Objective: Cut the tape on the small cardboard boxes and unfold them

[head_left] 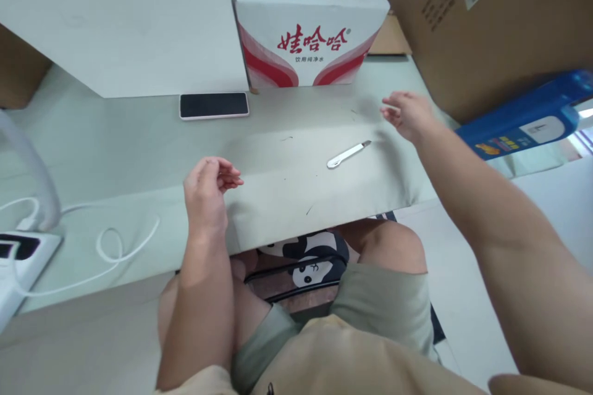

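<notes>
A utility knife with a white handle and a short, dark pointed blade lies on the pale green tabletop, its tip toward the upper right. My right hand hovers just beyond the blade end, fingers loosely curved and nothing in them. Over the left part of the table is my left hand, also holding nothing, its fingers bent inward and slightly apart. Neither hand touches the knife. A few tiny dark scraps lie around it.
A phone lies before a white box. Beside that stands a red-and-white carton. At right are a big brown carton and a blue package. A white cable runs to a power strip at left.
</notes>
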`<state>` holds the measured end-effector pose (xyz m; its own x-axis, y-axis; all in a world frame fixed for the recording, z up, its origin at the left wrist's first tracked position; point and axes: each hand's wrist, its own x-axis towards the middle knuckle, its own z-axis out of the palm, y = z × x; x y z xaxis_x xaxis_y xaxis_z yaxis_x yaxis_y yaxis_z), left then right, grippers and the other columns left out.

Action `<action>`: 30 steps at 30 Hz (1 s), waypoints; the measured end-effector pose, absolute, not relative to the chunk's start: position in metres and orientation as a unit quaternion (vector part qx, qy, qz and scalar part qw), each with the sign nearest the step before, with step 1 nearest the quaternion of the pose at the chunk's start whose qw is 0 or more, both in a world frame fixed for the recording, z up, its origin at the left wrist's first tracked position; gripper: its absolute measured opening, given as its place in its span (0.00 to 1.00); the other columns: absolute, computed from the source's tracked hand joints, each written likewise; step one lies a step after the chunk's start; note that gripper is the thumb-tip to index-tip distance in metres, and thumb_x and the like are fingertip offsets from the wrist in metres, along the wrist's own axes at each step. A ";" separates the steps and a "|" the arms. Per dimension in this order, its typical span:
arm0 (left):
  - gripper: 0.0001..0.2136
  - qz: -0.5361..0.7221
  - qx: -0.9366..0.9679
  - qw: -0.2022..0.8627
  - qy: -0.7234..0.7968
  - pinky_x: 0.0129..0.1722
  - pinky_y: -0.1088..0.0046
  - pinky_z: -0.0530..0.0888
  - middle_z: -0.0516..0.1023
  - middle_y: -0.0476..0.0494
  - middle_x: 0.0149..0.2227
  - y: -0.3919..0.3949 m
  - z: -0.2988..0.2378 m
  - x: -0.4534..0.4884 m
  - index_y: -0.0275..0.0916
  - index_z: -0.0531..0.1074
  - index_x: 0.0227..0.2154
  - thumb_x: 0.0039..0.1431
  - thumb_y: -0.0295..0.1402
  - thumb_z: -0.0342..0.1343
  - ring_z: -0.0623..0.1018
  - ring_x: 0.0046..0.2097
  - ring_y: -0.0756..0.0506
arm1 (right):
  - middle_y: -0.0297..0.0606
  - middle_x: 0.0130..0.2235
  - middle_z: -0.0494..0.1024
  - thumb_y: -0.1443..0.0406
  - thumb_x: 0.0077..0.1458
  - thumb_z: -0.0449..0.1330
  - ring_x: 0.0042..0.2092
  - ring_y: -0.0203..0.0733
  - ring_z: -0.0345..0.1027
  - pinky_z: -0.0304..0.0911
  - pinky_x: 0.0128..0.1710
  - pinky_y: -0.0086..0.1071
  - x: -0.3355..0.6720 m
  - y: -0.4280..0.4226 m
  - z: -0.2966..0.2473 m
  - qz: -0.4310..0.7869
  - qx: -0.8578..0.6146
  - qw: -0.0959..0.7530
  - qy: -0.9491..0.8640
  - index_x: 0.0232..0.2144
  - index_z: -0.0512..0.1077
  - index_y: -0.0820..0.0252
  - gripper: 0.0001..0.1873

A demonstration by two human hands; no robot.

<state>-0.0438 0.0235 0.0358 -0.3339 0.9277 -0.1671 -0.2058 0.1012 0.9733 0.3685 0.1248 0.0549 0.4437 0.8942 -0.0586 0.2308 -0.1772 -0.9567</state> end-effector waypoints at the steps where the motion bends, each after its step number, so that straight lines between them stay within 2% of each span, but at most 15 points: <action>1: 0.10 0.595 0.320 0.481 0.559 0.22 0.76 0.72 0.75 0.47 0.21 0.023 0.037 -0.045 0.40 0.71 0.22 0.54 0.39 0.57 0.74 0.22 0.50 | 0.31 0.30 0.72 0.70 0.52 0.64 0.29 0.31 0.68 0.66 0.27 0.26 0.359 0.118 0.049 0.353 -0.696 0.487 -0.391 0.30 0.64 0.56 0.10; 6: 0.12 0.641 0.324 0.471 0.512 0.22 0.77 0.72 0.73 0.49 0.20 0.014 0.043 -0.054 0.40 0.70 0.23 0.55 0.42 0.59 0.74 0.22 0.51 | 0.28 0.29 0.70 0.77 0.40 0.61 0.26 0.27 0.60 0.56 0.25 0.23 0.303 0.092 0.042 0.387 -0.706 0.444 -0.394 0.33 0.70 0.59 0.15; 10: 0.15 0.670 0.313 0.475 0.476 0.22 0.78 0.72 0.73 0.49 0.21 0.005 0.047 -0.065 0.40 0.71 0.23 0.54 0.45 0.61 0.73 0.22 0.52 | 0.27 0.30 0.69 0.78 0.36 0.58 0.27 0.27 0.59 0.56 0.27 0.25 0.248 0.094 0.054 0.399 -0.691 0.405 -0.446 0.33 0.71 0.58 0.18; 16: 0.15 0.730 0.253 0.473 0.424 0.23 0.79 0.70 0.71 0.50 0.22 -0.009 0.059 -0.096 0.39 0.71 0.24 0.58 0.44 0.60 0.72 0.22 0.53 | 0.31 0.33 0.72 0.75 0.34 0.56 0.29 0.31 0.59 0.55 0.28 0.29 0.126 0.110 0.064 0.409 -0.621 0.326 -0.583 0.34 0.73 0.58 0.21; 19: 0.13 0.773 0.202 0.447 0.404 0.20 0.80 0.62 0.64 0.54 0.18 -0.017 0.065 -0.118 0.39 0.68 0.22 0.57 0.39 0.60 0.64 0.19 0.55 | 0.34 0.35 0.73 0.75 0.34 0.56 0.30 0.34 0.61 0.55 0.28 0.31 0.057 0.119 0.063 0.397 -0.587 0.268 -0.653 0.35 0.74 0.59 0.21; 23: 0.12 0.808 0.127 0.414 0.400 0.20 0.80 0.56 0.58 0.55 0.18 -0.025 0.069 -0.145 0.39 0.64 0.21 0.57 0.34 0.57 0.58 0.19 0.56 | 0.35 0.35 0.75 0.75 0.38 0.56 0.33 0.38 0.65 0.62 0.36 0.34 -0.041 0.133 0.064 0.373 -0.492 0.205 -0.759 0.37 0.74 0.58 0.21; 27: 0.11 0.814 0.085 0.412 0.400 0.20 0.80 0.54 0.55 0.55 0.18 -0.029 0.068 -0.162 0.38 0.63 0.20 0.56 0.33 0.55 0.56 0.20 0.56 | 0.34 0.33 0.78 0.75 0.47 0.56 0.35 0.40 0.70 0.67 0.44 0.36 -0.152 0.140 0.079 0.320 -0.379 0.154 -0.854 0.49 0.72 0.58 0.25; 30: 0.12 0.812 0.066 0.416 0.403 0.19 0.80 0.51 0.54 0.55 0.18 -0.030 0.067 -0.169 0.38 0.62 0.20 0.55 0.34 0.55 0.55 0.20 0.56 | 0.34 0.37 0.81 0.75 0.49 0.55 0.43 0.43 0.75 0.70 0.51 0.37 -0.233 0.131 0.100 0.262 -0.311 0.149 -0.901 0.59 0.68 0.56 0.34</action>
